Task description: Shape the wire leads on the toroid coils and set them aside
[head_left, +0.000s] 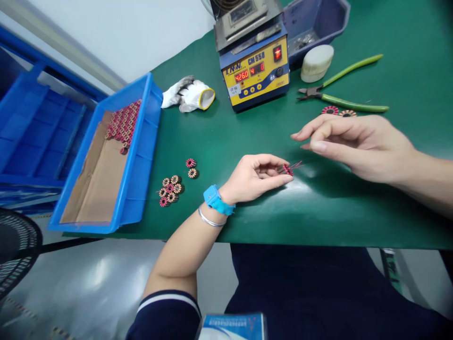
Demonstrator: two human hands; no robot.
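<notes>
My left hand (pixel 256 179) rests on the green table mat (pixel 318 208), its fingers pinched on a small red-wound coil (pixel 288 169) whose wire leads stick out to the right. My right hand (pixel 357 144) hovers just right of it, fingers stretched out and apart, holding nothing. A cluster of several similar round coils (pixel 170 190) lies to the left of my left wrist, with two more coils (pixel 191 168) a little above. Two further coils (pixel 338 112) lie behind my right hand.
A blue bin (pixel 141 156) lined with cardboard holds more coils at its far end. A yellow-blue solder pot (pixel 255 71) stands at the back, with a white glove (pixel 189 94) to its left. Green-handled cutters (pixel 339 92), a white pad (pixel 316 62) and a purple tray (pixel 318 23) are at the back right.
</notes>
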